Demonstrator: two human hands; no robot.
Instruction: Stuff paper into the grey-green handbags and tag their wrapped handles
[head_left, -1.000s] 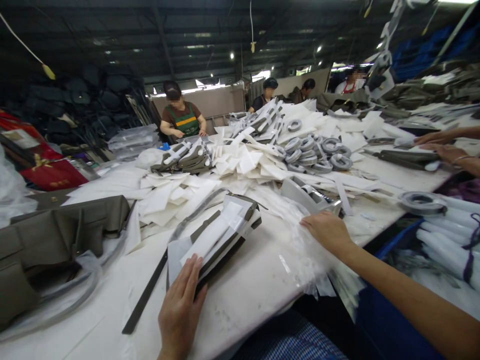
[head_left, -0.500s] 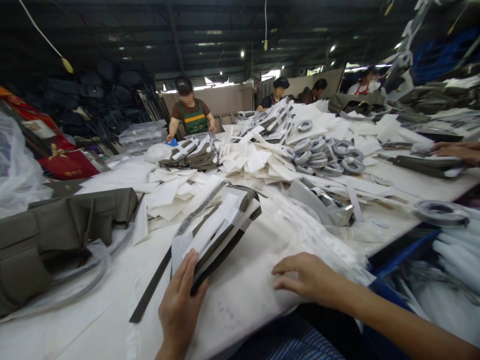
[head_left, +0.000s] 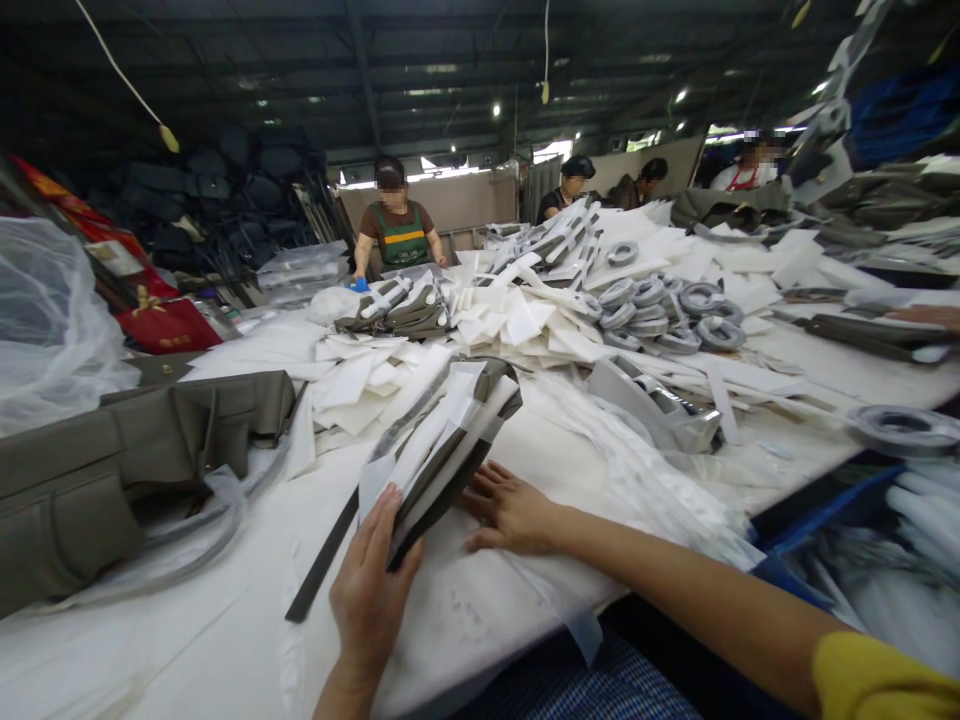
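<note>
A grey-green bag (head_left: 480, 440), folded flat and padded with white foam strips and a pale wrap, lies tilted on the white table. My left hand (head_left: 375, 575) grips its near end, thumb on the right side and fingers on top. A dark strap (head_left: 324, 555) sticks out from the bag toward the lower left. My right hand (head_left: 517, 510) is by the bag's right side with fingers spread; its fingertips reach the lower edge and are partly hidden there. From the table's front edge hangs a thin translucent piece (head_left: 583, 632), just below my right wrist.
Another grey-green bag (head_left: 150, 450) stands at the left. White foam sheets (head_left: 525, 320) and grey rolled strips (head_left: 637, 300) are heaped behind. A tape dispenser (head_left: 660, 405) sits at the right, above a blue bin (head_left: 795, 550) of plastic. Co-workers are across the table.
My right hand has moved left to the bag's side from the table's front edge. A translucent piece now shows beneath its wrist. My left hand keeps its grip, and the view has shifted slightly.
</note>
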